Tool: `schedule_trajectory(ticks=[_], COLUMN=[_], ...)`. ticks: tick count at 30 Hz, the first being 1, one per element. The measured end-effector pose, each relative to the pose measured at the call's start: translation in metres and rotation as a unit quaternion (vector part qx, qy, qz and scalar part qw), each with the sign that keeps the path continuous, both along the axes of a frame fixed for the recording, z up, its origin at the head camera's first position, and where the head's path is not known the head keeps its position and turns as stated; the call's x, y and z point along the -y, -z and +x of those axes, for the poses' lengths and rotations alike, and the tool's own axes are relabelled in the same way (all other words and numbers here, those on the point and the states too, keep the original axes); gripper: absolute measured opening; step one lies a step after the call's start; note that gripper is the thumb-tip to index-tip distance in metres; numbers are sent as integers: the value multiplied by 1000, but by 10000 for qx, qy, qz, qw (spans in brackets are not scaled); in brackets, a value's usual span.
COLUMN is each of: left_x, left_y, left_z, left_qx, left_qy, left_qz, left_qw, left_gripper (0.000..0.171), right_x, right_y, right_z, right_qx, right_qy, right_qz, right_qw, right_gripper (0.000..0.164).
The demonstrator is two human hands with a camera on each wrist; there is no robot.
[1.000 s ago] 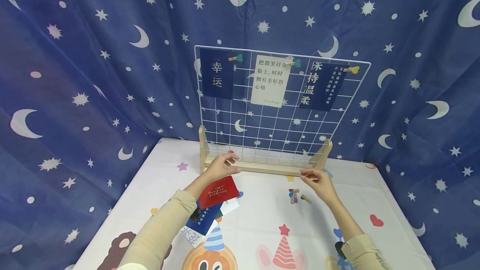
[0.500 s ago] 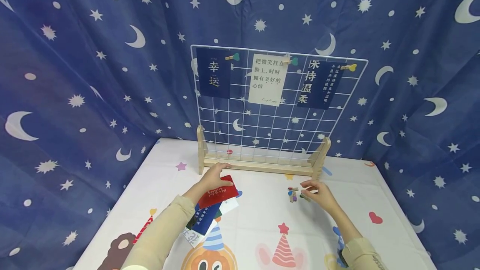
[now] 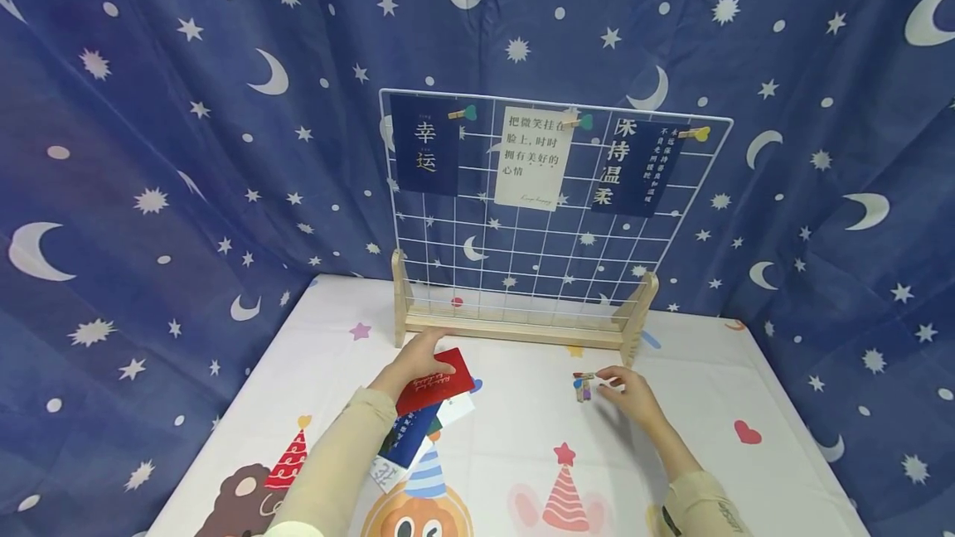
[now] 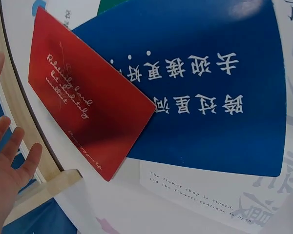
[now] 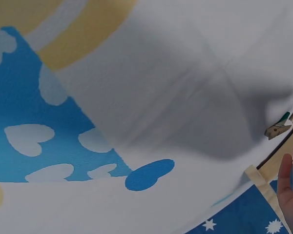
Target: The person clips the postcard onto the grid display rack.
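My left hand [image 3: 412, 365] hovers at the red card [image 3: 440, 384], its fingers and thumb spread apart in the left wrist view and touching nothing there. Under the red card lie a dark blue card [image 4: 210, 126] with white characters and several pale cards [image 4: 195, 195], fanned on the table. Over to the right, my right hand [image 3: 634, 396] is low beside a small cluster of wooden clothespins [image 3: 584, 388], fingers loosely bent and holding nothing. A clothespin with a green piece [image 5: 278, 127] lies near its fingers in the right wrist view; the hand hides it in the head view.
Behind both hands stands a white wire grid [image 3: 522, 239] in a wooden base [image 3: 515, 334]. Two dark blue cards and one white card [image 3: 531, 160] are clipped along its top. A starry blue curtain [image 3: 224, 147] surrounds the printed white tablecloth [image 3: 507, 437].
My left hand has come back from the grid's base to the red card. My right hand has lowered toward me, then shifted slightly left to the clothespins.
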State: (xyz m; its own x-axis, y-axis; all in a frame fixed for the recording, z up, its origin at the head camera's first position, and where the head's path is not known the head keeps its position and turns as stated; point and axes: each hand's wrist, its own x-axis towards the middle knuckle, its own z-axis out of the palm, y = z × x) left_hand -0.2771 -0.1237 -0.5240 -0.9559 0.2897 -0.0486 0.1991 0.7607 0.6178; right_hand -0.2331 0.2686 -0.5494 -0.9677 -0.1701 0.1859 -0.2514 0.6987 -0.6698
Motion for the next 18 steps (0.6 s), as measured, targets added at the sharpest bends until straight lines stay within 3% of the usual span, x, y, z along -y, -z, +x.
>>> schedule_trajectory(ticks=[7, 11, 18], left_x=[1, 0, -4], left_y=[6, 13, 21], left_z=[0, 4, 12], left_qx=[104, 281, 102], left_qy=[-66, -154, -27], left_qz=[-73, -427, -1096], left_qw=[9999, 9986, 9939], left_gripper=[67, 67, 76], right_x=[1, 1, 3], right_y=[1, 2, 8], right_z=[0, 1, 2], right_qx=[144, 136, 106], right_qy=[60, 56, 166], right_qz=[441, 537, 493], right_qw=[9989, 9984, 9986], right_gripper=[17, 17, 18])
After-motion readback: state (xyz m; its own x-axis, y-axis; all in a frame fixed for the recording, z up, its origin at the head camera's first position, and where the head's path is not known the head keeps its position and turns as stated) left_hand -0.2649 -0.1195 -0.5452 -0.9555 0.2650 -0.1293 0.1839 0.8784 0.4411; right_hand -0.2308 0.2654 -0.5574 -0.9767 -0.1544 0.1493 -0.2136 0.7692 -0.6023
